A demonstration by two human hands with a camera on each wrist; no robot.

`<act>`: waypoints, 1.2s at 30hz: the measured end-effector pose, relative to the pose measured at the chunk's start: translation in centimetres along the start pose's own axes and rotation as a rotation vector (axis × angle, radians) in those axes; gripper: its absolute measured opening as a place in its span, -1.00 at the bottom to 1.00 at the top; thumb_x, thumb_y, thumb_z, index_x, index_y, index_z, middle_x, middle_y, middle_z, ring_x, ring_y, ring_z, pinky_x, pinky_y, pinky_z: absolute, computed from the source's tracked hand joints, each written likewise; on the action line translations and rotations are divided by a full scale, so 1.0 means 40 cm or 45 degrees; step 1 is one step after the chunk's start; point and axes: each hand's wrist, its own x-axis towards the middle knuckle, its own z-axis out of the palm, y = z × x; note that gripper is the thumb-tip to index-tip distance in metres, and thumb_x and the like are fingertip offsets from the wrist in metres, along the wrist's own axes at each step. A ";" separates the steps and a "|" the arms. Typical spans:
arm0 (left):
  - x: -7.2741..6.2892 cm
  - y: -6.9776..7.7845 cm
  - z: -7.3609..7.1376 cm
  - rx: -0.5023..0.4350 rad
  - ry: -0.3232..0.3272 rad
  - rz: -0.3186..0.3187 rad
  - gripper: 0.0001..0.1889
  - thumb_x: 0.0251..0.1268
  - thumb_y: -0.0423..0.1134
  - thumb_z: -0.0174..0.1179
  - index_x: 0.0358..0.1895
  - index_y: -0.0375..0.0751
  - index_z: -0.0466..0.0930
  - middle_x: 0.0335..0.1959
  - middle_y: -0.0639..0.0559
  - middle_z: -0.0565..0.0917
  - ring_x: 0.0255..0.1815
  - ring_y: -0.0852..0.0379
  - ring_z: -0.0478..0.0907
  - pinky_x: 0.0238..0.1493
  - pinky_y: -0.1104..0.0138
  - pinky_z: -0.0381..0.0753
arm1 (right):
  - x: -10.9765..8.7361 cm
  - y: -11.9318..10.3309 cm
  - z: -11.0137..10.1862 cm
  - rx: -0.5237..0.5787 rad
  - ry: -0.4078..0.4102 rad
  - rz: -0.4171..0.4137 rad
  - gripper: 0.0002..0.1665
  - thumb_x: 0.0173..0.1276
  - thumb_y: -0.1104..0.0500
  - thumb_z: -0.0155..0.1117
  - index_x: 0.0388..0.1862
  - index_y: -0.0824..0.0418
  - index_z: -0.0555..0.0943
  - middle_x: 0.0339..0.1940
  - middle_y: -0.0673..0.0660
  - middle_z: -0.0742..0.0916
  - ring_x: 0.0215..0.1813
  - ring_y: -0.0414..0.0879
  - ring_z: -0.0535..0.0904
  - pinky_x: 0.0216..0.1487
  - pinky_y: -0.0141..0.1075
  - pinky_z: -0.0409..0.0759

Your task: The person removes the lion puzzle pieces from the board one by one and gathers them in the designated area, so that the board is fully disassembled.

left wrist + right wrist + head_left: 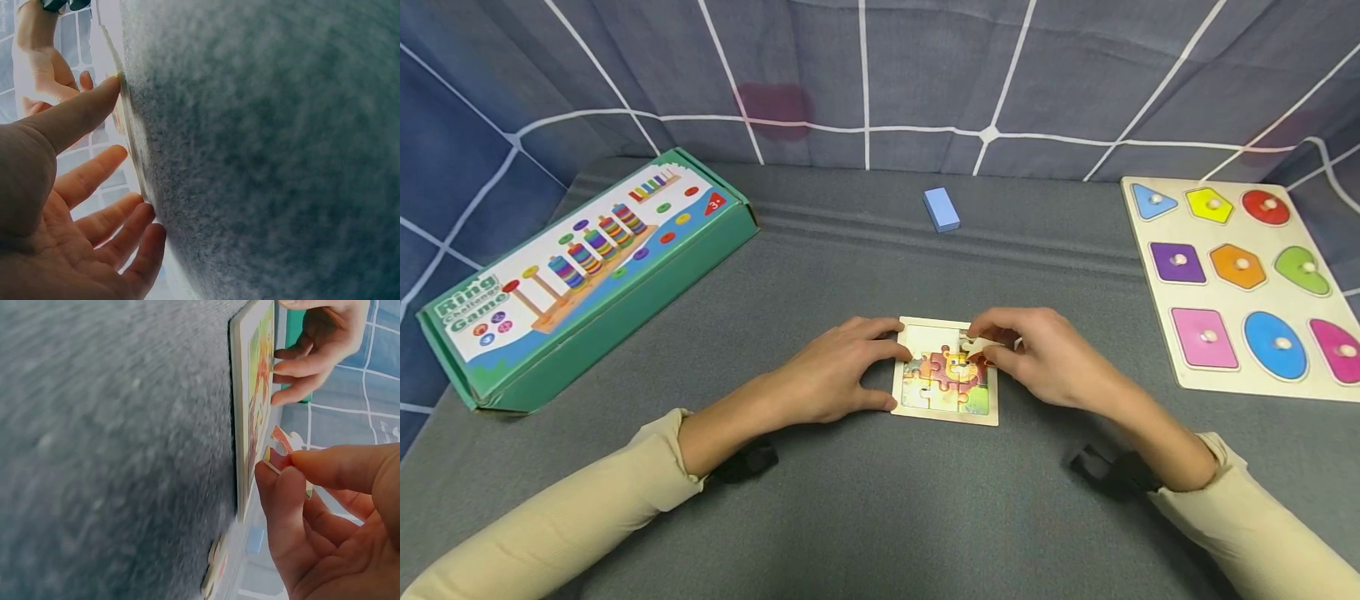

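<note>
A small jigsaw board (947, 417) with a lion picture and a pale wooden frame lies flat on the grey cloth. My left hand (838, 375) rests on its left side, thumb at the near corner and fingertips higher up that edge. In the left wrist view the fingers of this hand (81, 219) are spread and fairly straight. Over the board's upper right part, my right hand (1048, 354) pinches a jigsaw piece (287, 439) between thumb and fingers, tilted and raised above the board. Bare backing shows in the board's upper left.
More jigsaw pieces (215, 569) lie on the cloth beside the board, hidden by my right hand in the head view. A blue block (942, 209) sits farther back. A ring game box (595, 275) stands left; a knobbed shape board (1217, 292) lies right.
</note>
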 end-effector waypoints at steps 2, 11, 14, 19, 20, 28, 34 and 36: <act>-0.001 0.001 -0.001 0.002 0.004 0.003 -0.44 0.12 -0.05 0.47 0.21 -0.07 0.59 0.44 -0.13 0.32 0.40 -0.12 0.27 0.33 -0.03 0.27 | -0.006 0.003 -0.005 0.034 0.001 0.008 -0.72 0.28 0.49 0.26 -0.07 0.27 0.70 -0.23 0.03 0.73 -0.29 -0.15 0.58 -0.34 -0.28 0.58; -0.003 0.001 -0.002 0.001 0.010 0.011 -0.44 0.11 -0.05 0.47 0.21 -0.07 0.59 0.43 -0.13 0.33 0.39 -0.12 0.28 0.32 -0.04 0.28 | -0.031 0.014 -0.021 0.129 0.011 0.048 -0.66 0.36 0.53 0.12 0.03 0.35 0.67 -0.17 0.12 0.70 -0.50 -0.17 0.58 -0.52 -0.33 0.58; -0.002 0.000 -0.001 0.001 0.012 0.009 -0.44 0.11 -0.05 0.47 0.20 -0.07 0.59 0.43 -0.12 0.34 0.38 -0.11 0.28 0.32 -0.03 0.28 | -0.039 0.018 -0.028 0.119 0.024 0.055 -0.64 0.35 0.55 0.11 0.04 0.34 0.66 -0.18 0.12 0.67 -0.53 -0.17 0.56 -0.54 -0.32 0.57; -0.001 0.000 0.001 0.007 0.014 0.006 -0.44 0.10 -0.05 0.48 0.20 -0.06 0.60 0.42 -0.11 0.34 0.38 -0.11 0.29 0.31 -0.02 0.29 | -0.054 0.030 -0.039 0.114 0.048 0.086 -0.61 0.30 0.58 0.11 0.03 0.34 0.65 -0.18 0.12 0.64 -0.55 -0.15 0.53 -0.57 -0.31 0.55; -0.001 0.000 0.002 0.009 0.014 0.006 -0.44 0.10 -0.05 0.48 0.20 -0.06 0.60 0.42 -0.11 0.34 0.38 -0.11 0.29 0.31 -0.02 0.29 | -0.057 0.033 -0.041 0.111 0.054 0.090 -0.60 0.29 0.59 0.11 0.03 0.34 0.64 -0.18 0.12 0.64 -0.55 -0.16 0.52 -0.58 -0.31 0.54; -0.001 0.001 0.002 0.011 0.009 0.006 -0.44 0.11 -0.04 0.47 0.21 -0.07 0.59 0.43 -0.12 0.33 0.39 -0.11 0.28 0.32 -0.03 0.28 | -0.079 0.056 -0.055 0.105 0.094 0.136 -0.62 0.31 0.55 0.14 0.05 0.34 0.64 -0.18 0.13 0.66 -0.57 -0.18 0.53 -0.56 -0.31 0.54; -0.001 0.000 0.001 0.011 0.009 0.008 -0.44 0.11 -0.05 0.47 0.21 -0.07 0.59 0.43 -0.12 0.33 0.39 -0.11 0.27 0.32 -0.03 0.28 | -0.099 0.071 -0.071 0.084 0.114 0.183 -0.63 0.31 0.52 0.17 0.07 0.35 0.63 -0.11 0.19 0.64 -0.54 -0.17 0.53 -0.56 -0.33 0.51; -0.001 0.000 0.002 0.015 0.007 0.008 -0.44 0.12 -0.04 0.47 0.21 -0.06 0.59 0.43 -0.12 0.33 0.40 -0.11 0.27 0.32 -0.04 0.28 | -0.103 0.077 -0.074 0.080 0.115 0.198 -0.64 0.31 0.52 0.18 0.07 0.36 0.62 -0.11 0.20 0.64 -0.54 -0.17 0.53 -0.56 -0.33 0.51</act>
